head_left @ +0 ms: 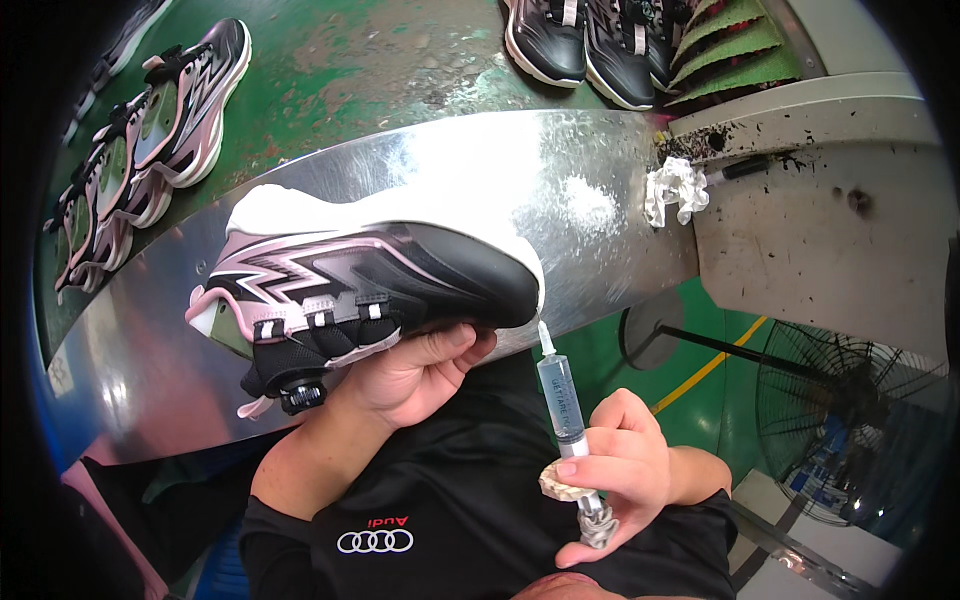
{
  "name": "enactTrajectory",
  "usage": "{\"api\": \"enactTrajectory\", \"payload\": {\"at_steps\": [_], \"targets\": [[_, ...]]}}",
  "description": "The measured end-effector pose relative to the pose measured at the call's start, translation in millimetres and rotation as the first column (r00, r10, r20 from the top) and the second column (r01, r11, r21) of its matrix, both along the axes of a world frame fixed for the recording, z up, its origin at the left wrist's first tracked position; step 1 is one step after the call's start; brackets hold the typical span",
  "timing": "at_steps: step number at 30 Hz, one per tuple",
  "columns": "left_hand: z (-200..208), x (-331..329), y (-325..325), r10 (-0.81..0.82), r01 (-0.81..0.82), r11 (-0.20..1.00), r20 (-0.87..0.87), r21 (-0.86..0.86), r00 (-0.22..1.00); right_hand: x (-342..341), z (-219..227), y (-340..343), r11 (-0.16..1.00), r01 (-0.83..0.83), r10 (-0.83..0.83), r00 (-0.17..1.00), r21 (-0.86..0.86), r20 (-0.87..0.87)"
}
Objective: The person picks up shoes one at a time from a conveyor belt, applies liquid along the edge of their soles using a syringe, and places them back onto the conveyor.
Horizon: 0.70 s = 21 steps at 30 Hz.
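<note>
A black and pink sneaker (pixel 330 270) with a thick white sole lies tilted on its side above the metal bench edge, sole facing away from me. My left hand (pixel 425 365) grips it from below at the laces side; some of those fingers are hidden behind the shoe. In my right hand (pixel 625 460) is a clear syringe (pixel 562 400), its fingers wrapped round the barrel's lower end and the plunger. Pale wrapping covers the syringe's flange and plunger end. The white nozzle points up, its tip at the seam between the toe and the sole.
Several similar sneakers (pixel 190 110) stand on the green surface at the far left, and more black shoes (pixel 590 45) at the top. A crumpled white tissue (pixel 676 190) sits by a dark-handled tool (pixel 740 170) at the metal bench's (pixel 620 270) right end. A black fan (pixel 840 420) stands at right.
</note>
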<state>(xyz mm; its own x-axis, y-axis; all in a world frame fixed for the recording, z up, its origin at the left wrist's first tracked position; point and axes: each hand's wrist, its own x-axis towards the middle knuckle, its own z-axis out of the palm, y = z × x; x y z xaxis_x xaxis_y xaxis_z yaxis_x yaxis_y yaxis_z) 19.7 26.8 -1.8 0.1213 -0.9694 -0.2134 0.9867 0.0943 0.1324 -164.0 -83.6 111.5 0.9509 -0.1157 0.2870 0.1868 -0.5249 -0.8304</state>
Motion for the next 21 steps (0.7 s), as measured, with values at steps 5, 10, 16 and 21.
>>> {"api": "enactTrajectory", "payload": {"at_steps": [5,10,16,21], "targets": [[4,1,-2,-0.03,0.031,0.998,-0.011,0.062,0.999,4,-12,6,0.975,0.053,-0.045,0.998,-0.216,0.04],[5,0,-2,0.015,-0.015,1.0,-0.007,-0.027,1.0,7,-23,9,0.918,0.068,-0.043,0.997,-0.39,0.072],[14,2,-6,-0.014,0.011,0.996,-0.032,-0.093,0.999,8,-29,11,0.901,0.083,-0.05,0.995,-0.426,0.089],[16,0,-7,-0.006,0.004,0.997,-0.027,-0.082,1.0,7,-30,10,0.89,0.091,-0.058,0.995,-0.448,0.085]]}}
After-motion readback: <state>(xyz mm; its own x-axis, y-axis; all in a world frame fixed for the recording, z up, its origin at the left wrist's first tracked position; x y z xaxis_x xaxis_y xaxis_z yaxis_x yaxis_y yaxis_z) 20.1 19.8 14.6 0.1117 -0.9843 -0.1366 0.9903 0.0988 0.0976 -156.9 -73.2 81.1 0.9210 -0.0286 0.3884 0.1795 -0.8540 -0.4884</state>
